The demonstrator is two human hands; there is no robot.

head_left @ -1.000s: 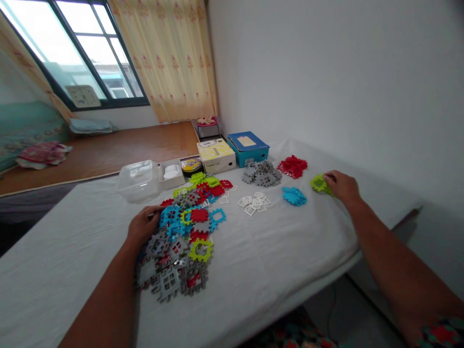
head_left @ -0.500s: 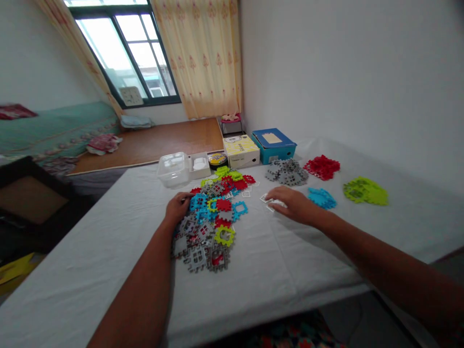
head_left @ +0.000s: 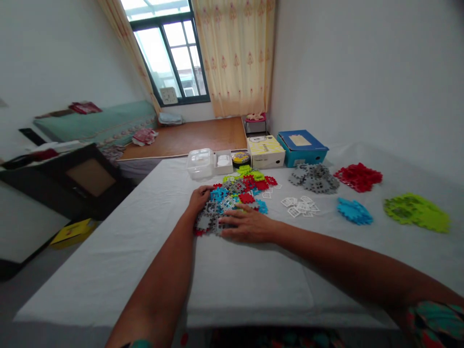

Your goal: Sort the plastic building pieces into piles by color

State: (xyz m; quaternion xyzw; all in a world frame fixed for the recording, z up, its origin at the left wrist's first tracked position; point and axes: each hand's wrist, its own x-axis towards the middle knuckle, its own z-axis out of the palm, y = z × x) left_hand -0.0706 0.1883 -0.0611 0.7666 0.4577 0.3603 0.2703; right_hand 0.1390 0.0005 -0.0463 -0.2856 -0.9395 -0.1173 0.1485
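Observation:
A mixed heap of interlocking plastic tiles (head_left: 235,198) in grey, blue, red and green lies on the white-covered table (head_left: 145,251). My left hand (head_left: 199,197) rests curled on the heap's left edge, touching grey and blue tiles. Flat on the near side of the heap lies my right hand (head_left: 247,225), fingers stretched out over grey tiles. Sorted piles lie to the right: grey tiles (head_left: 314,177), red tiles (head_left: 358,176), blue tiles (head_left: 354,211), green tiles (head_left: 416,212) and small white window inserts (head_left: 300,206).
At the table's far edge stand a clear plastic tub (head_left: 200,164), a white box (head_left: 223,162), a round tin (head_left: 240,158), a yellow-white carton (head_left: 265,151) and a blue box (head_left: 302,147). A dark cabinet (head_left: 72,183) stands left of the table; the wall runs along the right.
My right hand has come back from the green pile at the far right to the mixed heap and now lies flat on it. The view has swung left. My left hand stayed on the heap.

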